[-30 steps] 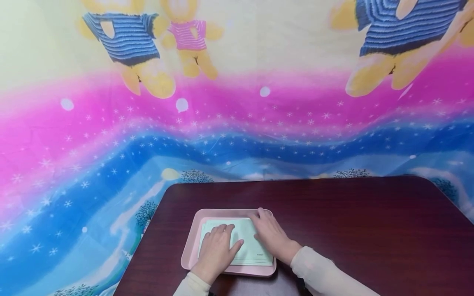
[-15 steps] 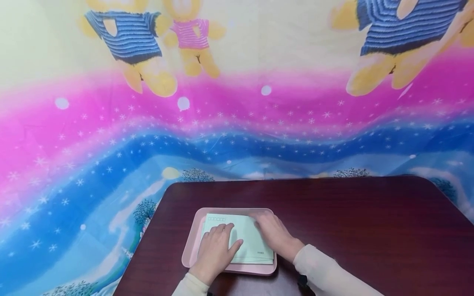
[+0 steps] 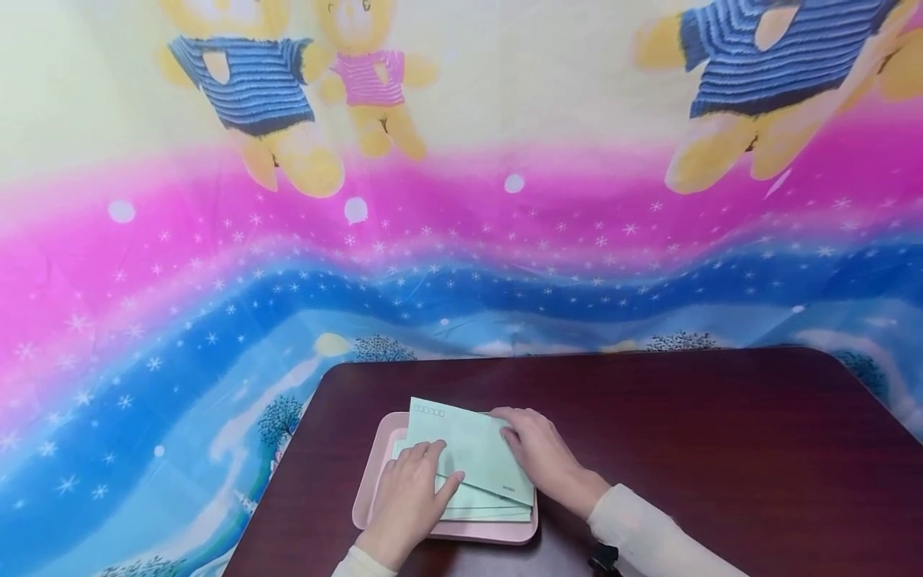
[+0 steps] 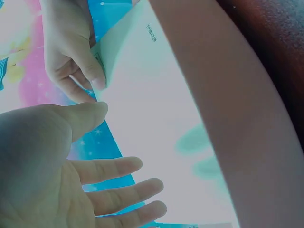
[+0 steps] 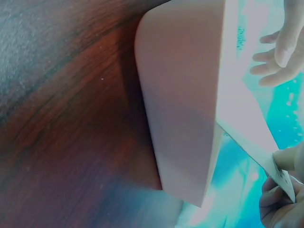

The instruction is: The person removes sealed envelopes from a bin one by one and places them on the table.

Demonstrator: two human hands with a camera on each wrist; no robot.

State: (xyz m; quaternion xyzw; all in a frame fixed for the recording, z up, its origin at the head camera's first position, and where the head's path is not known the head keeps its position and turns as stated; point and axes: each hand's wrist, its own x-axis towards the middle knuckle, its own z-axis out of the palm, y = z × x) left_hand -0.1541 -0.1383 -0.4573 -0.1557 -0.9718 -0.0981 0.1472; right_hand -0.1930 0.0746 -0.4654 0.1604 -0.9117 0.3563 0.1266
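Observation:
A pale green envelope (image 3: 469, 449) with a row of small printed boxes lies tilted over several like envelopes (image 3: 493, 510) in a pink tray (image 3: 365, 497). My right hand (image 3: 544, 453) pinches its right edge between thumb and fingers; the right wrist view shows this grip on the envelope's corner (image 5: 280, 178). That envelope is raised at an angle from the stack. My left hand (image 3: 413, 493) lies with fingers spread over the stack's left side. In the left wrist view its fingers (image 4: 123, 190) are nearly straight, close over the pale paper.
The dark reddish-brown table (image 3: 692, 449) extends to the right of the tray and behind it. A curtain (image 3: 461, 192) printed with bears and snowflakes hangs past the table's far edge. A black band (image 3: 604, 559) shows under the right sleeve.
The right hand has taken hold of the top envelope's edge and lifted it, turning it off the stack with its upper left corner past the tray rim. The left hand has shifted slightly left.

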